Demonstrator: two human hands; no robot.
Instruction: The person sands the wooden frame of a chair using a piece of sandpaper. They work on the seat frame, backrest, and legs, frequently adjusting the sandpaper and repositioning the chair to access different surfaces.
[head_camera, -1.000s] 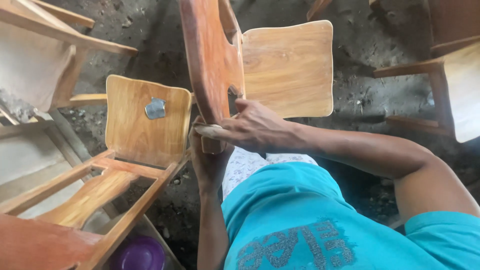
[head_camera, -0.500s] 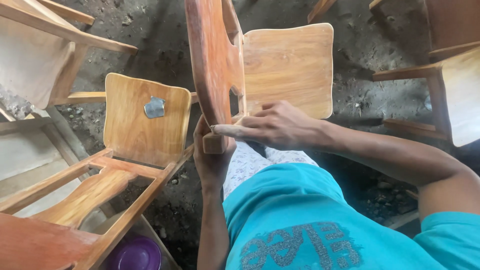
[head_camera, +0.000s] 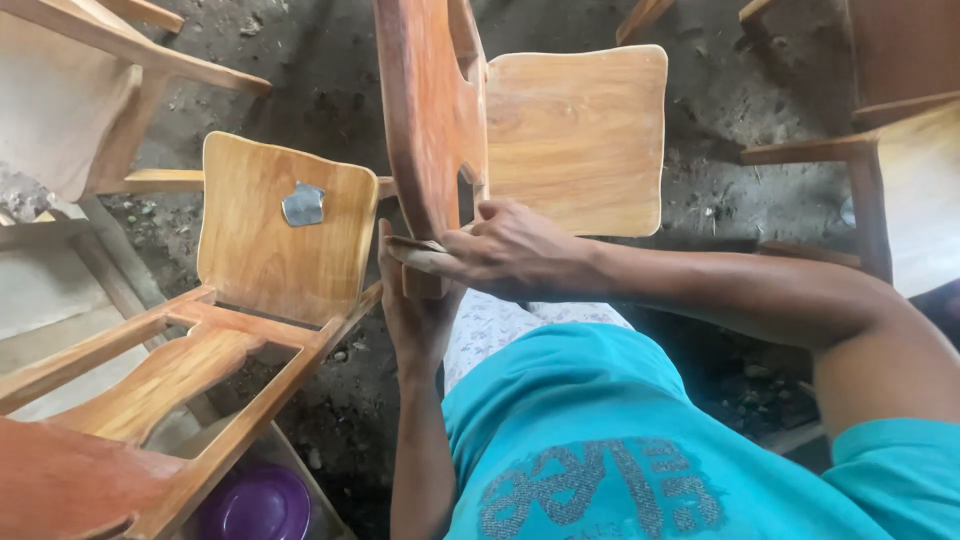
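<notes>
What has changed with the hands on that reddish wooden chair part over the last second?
The right hand, with something thin and flat under its fingers, has slid from left to right across the lower end of the reddish chair part. The left hand still grips that end from below. The pale chair with its metal patch and the purple bowl have stayed put.

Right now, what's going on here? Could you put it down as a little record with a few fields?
Setting: dirt floor crowded with wooden chairs
Left hand: grips the lower end of a reddish-brown chair part from beneath
Right hand: presses a thin flat piece against that part
To the left: a pale chair with a small grey patch on its back
Behind: a plain seat board
Bottom left: a purple bowl
Clothing: turquoise shirt
</notes>
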